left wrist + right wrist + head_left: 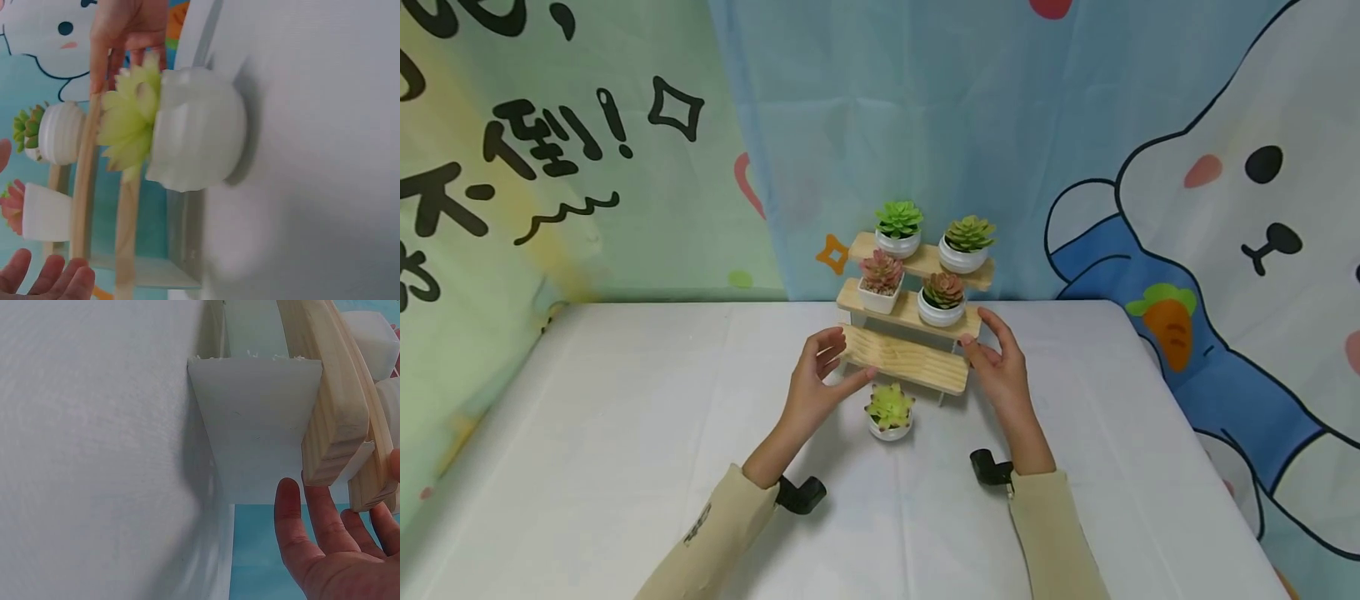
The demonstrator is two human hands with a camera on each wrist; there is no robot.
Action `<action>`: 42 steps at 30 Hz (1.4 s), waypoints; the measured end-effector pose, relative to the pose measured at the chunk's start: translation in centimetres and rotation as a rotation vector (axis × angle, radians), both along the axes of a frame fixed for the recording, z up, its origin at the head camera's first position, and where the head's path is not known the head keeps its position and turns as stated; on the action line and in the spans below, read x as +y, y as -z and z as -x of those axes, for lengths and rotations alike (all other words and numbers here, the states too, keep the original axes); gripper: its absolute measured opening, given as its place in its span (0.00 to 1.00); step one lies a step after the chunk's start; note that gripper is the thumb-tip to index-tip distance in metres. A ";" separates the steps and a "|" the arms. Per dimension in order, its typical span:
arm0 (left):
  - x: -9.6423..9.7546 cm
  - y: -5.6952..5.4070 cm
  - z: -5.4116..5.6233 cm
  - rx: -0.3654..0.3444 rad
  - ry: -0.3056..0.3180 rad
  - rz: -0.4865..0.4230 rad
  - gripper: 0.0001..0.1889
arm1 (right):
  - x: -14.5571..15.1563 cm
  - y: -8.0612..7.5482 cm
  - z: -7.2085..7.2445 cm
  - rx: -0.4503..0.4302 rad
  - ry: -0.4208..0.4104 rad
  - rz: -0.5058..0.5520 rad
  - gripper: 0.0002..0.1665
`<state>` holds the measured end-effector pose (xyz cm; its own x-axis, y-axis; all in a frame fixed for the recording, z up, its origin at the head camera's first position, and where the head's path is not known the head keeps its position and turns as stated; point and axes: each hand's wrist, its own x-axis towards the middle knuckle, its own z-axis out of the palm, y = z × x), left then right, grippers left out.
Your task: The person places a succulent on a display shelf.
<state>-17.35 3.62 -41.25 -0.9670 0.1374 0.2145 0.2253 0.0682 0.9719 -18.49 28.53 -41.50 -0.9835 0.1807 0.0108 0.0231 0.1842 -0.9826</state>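
A three-tier wooden stand with white side supports stands in front of me. My left hand is at its left side, fingers spread, the thumb reaching over the front of the lowest board. On the right, my right hand touches the end of the middle board with its fingertips, fingers loosely extended. A yellow-green artificial succulent in a round white pot sits on the table before the stand. The lowest board carries nothing.
On the middle board are a pink succulent in a square pot and a reddish one in a round pot. Two green succulents occupy the top board. A printed cloth backdrop hangs behind the white-covered table.
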 end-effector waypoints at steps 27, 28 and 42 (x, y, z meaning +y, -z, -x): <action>1.7 4.4 -2.5 -0.142 0.222 0.240 0.47 | 0.1 0.0 0.0 -0.009 -0.002 0.011 0.35; 1.8 4.4 -2.4 -0.134 0.223 0.253 0.46 | 0.1 -0.1 0.0 -0.008 -0.002 0.010 0.35; 2.2 4.7 -2.2 -0.128 0.182 0.209 0.35 | 0.0 -0.1 0.2 -0.021 0.012 0.015 0.35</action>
